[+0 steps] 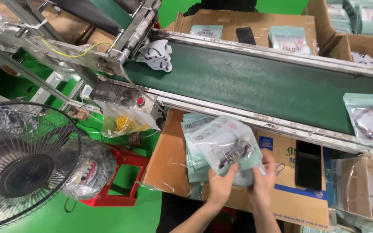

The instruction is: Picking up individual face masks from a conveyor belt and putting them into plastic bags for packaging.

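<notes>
1. While both hands met below the conveyor belt (255, 86), the pale green pouch (227, 144) lay above the fingers, long axis tilted up-left.
2. Left hand (221, 183) and right hand (264, 174): fingers pinching the pouch's lower edge, equally near.

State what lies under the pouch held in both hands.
Under the pouch held by the left hand and right hand lies a stack of pouches on a cardboard box; the stack's lower pouches are covered.

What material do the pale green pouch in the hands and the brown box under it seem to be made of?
The pale green pouch, held by both the left hand and the right hand, looks like thin glossy plastic: it shines and has a see-through window. The brown box looks like matte cardboard, with folded flaps.
</notes>
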